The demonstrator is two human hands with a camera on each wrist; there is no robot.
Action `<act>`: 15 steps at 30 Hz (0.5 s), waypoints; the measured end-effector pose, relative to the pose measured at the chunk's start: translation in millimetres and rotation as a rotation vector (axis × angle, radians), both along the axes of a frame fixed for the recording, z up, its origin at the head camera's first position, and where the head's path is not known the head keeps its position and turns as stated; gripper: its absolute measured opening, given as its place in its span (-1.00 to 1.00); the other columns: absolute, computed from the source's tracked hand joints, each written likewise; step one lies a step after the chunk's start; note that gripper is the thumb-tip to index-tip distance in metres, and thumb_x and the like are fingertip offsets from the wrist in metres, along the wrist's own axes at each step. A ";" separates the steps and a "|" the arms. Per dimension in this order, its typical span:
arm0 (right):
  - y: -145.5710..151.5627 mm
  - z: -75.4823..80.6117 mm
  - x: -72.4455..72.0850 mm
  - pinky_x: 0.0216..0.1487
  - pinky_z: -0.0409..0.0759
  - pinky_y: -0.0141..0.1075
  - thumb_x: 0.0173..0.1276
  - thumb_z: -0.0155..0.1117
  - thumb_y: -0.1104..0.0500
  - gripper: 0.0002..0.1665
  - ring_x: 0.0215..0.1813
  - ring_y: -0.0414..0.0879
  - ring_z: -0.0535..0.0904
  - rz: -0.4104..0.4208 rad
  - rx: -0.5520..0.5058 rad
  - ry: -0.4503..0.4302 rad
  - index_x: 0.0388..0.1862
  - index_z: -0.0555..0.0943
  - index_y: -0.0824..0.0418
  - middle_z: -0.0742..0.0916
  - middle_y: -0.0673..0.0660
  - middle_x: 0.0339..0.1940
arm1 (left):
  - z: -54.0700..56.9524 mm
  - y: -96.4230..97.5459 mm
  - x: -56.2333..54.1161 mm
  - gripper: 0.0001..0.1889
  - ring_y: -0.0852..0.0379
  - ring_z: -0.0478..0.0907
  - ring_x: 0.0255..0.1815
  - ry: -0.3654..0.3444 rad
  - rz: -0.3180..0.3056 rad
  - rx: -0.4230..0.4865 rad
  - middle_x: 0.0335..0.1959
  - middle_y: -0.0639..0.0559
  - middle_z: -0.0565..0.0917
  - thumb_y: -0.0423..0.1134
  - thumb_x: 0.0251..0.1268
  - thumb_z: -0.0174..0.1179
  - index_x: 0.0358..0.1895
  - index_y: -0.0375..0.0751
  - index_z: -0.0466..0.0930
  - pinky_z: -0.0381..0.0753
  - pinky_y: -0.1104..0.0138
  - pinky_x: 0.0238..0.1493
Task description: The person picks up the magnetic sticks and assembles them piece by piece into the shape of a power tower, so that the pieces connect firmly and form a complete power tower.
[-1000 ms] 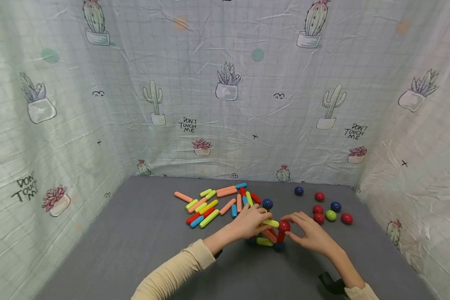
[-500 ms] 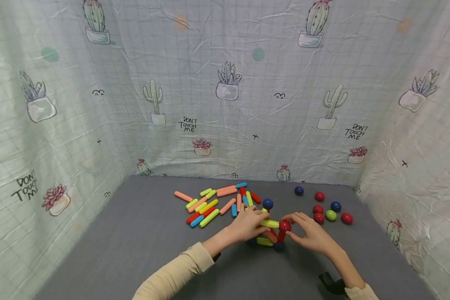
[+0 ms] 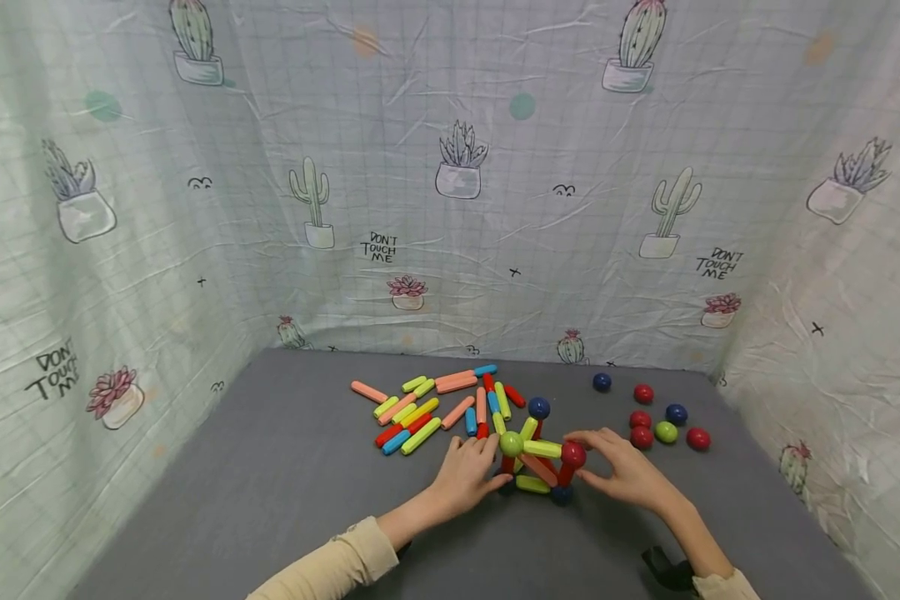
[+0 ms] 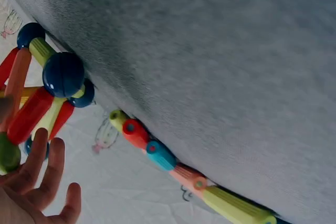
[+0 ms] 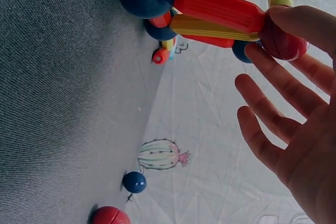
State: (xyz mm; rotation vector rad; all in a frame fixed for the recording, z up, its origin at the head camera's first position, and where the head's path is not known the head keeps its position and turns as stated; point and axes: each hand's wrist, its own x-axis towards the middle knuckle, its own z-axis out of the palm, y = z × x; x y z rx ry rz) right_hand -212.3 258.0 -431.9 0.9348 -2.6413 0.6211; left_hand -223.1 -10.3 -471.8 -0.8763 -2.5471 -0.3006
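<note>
A frame of magnetic rods and balls [image 3: 537,469] stands on the grey table, with dark blue balls at its base. My right hand [image 3: 626,472] pinches the red ball [image 3: 573,454] at its upper right corner, thumb and fingertips on opposite sides. That ball caps a red rod [image 5: 219,10]. At the upper left corner sits a lime green ball [image 3: 512,444], joined to the red one by a yellow-green rod [image 3: 543,450]. Beside that corner is my left hand [image 3: 461,479], fingers loosely extended near the green ball and thumb lower down. In the left wrist view, its fingers [image 4: 54,169] look fairly straight.
Loose coloured rods [image 3: 412,425] lie behind and left of the frame. Several loose balls, among them a green one [image 3: 666,432], are scattered at the back right. Another blue ball [image 3: 539,408] tops the frame's rear. A cactus-print cloth [image 3: 457,250] walls the table's back and sides.
My left hand has let go at the frame's upper left corner and drawn back left and down, uncovering the green ball. The right hand keeps its pinch on the red ball.
</note>
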 end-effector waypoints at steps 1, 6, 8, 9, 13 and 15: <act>0.1 -0.4 -0.2 -0.23 0.53 -0.29 -0.04 0.40 0.19 -0.41 -0.15 -0.19 0.47 0.000 0.001 0.000 0.04 0.46 0.06 0.61 -0.06 -0.10 | -1.2 1.4 0.3 -0.49 0.27 0.39 -0.52 0.019 0.007 0.002 -0.55 0.19 0.50 0.12 -0.04 0.24 -0.12 -0.13 0.37 0.05 0.41 -0.44; -0.5 -1.5 -0.8 -0.23 0.52 -0.31 -0.05 0.40 0.20 -0.43 -0.18 -0.21 0.48 -0.004 -0.013 -0.003 0.00 0.45 0.10 0.60 -0.08 -0.15 | -7.6 8.0 -2.9 -0.52 0.24 0.38 -0.62 -0.020 0.051 -0.042 -0.70 0.18 0.45 0.09 -0.19 0.34 -0.28 -0.12 0.39 0.01 0.37 -0.49; -1.0 -2.4 -0.1 -0.22 0.51 -0.32 -0.05 0.40 0.21 -0.46 -0.19 -0.22 0.48 0.001 -0.027 -0.001 -0.03 0.46 0.10 0.60 -0.10 -0.17 | -10.1 9.6 -5.9 -0.55 0.22 0.40 -0.61 -0.051 0.065 -0.061 -0.69 0.17 0.47 0.08 -0.24 0.37 -0.33 -0.09 0.43 0.02 0.35 -0.48; -1.4 -3.0 0.6 -0.22 0.51 -0.32 -0.05 0.40 0.22 -0.47 -0.19 -0.23 0.48 0.006 -0.033 0.003 -0.05 0.46 0.10 0.60 -0.11 -0.18 | -11.0 10.2 -7.6 -0.57 0.21 0.41 -0.60 -0.058 0.070 -0.071 -0.67 0.16 0.50 0.07 -0.26 0.37 -0.35 -0.07 0.45 0.05 0.34 -0.47; -4.2 -4.4 5.3 -0.26 0.51 -0.36 -0.07 0.42 0.23 -0.51 -0.23 -0.24 0.48 0.029 -0.038 0.045 -0.10 0.48 0.08 0.59 -0.12 -0.24 | -10.4 12.5 -18.3 -0.65 0.16 0.44 -0.55 -0.067 0.096 -0.134 -0.58 0.12 0.59 0.06 -0.25 0.37 -0.38 0.00 0.53 0.20 0.24 -0.40; -6.7 -4.5 8.3 -0.28 0.51 -0.38 -0.07 0.42 0.22 -0.52 -0.24 -0.26 0.47 0.043 -0.034 0.070 -0.11 0.49 0.08 0.58 -0.13 -0.27 | -8.7 13.0 -25.9 -0.69 0.14 0.46 -0.52 -0.073 0.098 -0.173 -0.57 0.12 0.60 0.04 -0.20 0.36 -0.38 0.01 0.56 0.28 0.17 -0.32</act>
